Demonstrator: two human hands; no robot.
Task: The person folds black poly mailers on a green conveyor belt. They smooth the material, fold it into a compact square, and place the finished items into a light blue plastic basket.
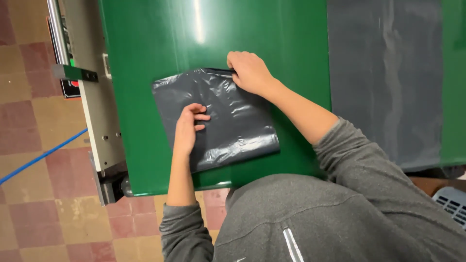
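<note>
**Two hands on a folded grey bag**

The right hand curls knuckles-up over the far edge of a crumpled dark grey plastic bag; its fingertips are tucked under the hand and hidden, so whether they pinch the film cannot be told. The left hand rests on the bag's left half, fingers bent and drawn together with the tips pressing into the plastic; whether any film is caught between them is hard to make out.

The bag lies flat on a glossy green table surface, between the two hands, its near edge close to the table's near rim. Further right, a long dark grey plastic sheet runs across the green surface, cut off by the top edge. Grey sleeves fill the near foreground. Left of the table stands a grey metal machine frame above a chequered tile floor, crossed by a blue cable.
</note>
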